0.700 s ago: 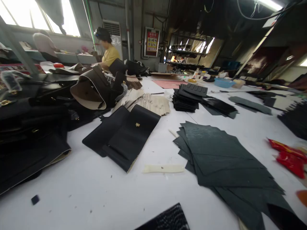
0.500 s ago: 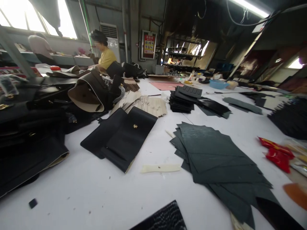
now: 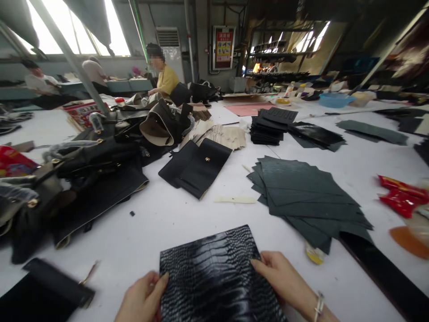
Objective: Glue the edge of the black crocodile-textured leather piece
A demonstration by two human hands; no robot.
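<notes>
- The left hand (image 3: 142, 298) holds the left edge of a black panel (image 3: 214, 277) with a crocodile pattern; the fingers (image 3: 161, 281) are curled on the edge.
- The right hand (image 3: 281, 279) grips the right edge of the same panel, with the thumb on top. A bracelet (image 3: 318, 306) is on its wrist.
- The two hands are apart, one at each side of the panel, both closed on it.
- The panel lies flat on the white bench (image 3: 167, 214), at the near edge, in front of the person.
- Just right of the panel is a fanned stack of dark green sheets (image 3: 301, 192); a small yellow round thing (image 3: 313, 254) is near its corner.
- Beyond the panel lie a pale strip (image 3: 234, 200) and a black flap with a gold clasp (image 3: 197, 165).
- On the left is a pile of black bags (image 3: 90, 165).
- On the right are red wrappers (image 3: 400, 197).
- Further back are a stack of black pieces (image 3: 271, 127) and a blue bowl (image 3: 333, 99).
- A person in a yellow shirt (image 3: 166, 80) sits at the far end; two other people are near the windows.
</notes>
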